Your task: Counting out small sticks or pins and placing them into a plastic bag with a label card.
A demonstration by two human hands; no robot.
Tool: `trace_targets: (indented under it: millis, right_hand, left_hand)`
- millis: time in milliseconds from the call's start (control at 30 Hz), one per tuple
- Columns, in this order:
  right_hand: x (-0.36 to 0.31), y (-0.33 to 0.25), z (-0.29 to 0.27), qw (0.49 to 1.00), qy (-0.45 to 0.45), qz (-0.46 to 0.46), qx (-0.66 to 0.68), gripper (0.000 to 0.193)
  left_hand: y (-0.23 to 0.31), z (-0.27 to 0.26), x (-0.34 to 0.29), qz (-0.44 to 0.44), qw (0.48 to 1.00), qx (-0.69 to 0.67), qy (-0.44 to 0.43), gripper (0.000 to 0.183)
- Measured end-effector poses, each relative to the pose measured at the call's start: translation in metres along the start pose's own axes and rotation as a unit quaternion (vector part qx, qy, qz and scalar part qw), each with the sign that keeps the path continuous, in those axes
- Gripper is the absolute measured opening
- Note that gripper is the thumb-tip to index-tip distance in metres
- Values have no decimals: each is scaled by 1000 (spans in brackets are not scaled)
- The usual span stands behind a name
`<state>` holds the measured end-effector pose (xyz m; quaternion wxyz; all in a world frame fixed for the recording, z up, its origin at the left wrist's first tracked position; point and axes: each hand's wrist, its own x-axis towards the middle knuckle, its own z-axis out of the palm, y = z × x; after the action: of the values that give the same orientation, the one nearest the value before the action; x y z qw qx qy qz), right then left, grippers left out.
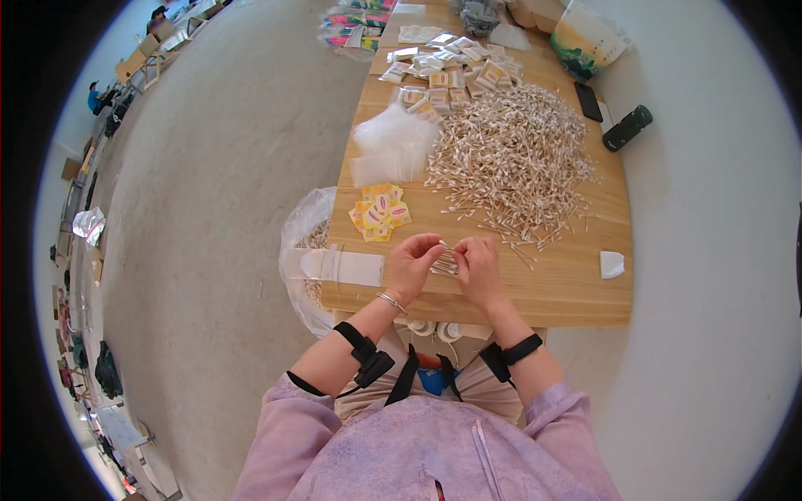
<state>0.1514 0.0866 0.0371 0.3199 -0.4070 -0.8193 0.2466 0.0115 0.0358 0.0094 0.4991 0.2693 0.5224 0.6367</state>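
Note:
Close to the table's near edge, my left hand (411,265) and my right hand (478,269) face each other with curled fingers. Several cotton swabs (444,262) lie side by side between them, and both sets of fingertips pinch this small bunch. Just beyond my hands spreads a large heap of loose cotton swabs (518,154), white-tipped with pale sticks. Left of it sit a pile of small yellow and white printed cards (380,211) and a stack of clear plastic bags (388,154).
Filled small packets (447,79) lie behind the heap. A phone (588,101) and a dark cylindrical bottle (627,128) are at the right, by the wall. A clear strip with white card (359,268) juts past the left edge, above a plastic bag of swabs (294,221).

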Motion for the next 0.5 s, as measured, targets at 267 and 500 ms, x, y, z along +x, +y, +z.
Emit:
trace_targets:
  millis: [267,500]
  right_hand:
    - [-1,-19,-10,998,41,-10,48,9]
    - [-7,-30,-16,992,44,37,114,6]
  left_hand:
    - [21,10,-8,-15,999,-41,-17,17]
    - [34,16,-15,-10,997,-62,-36,15]
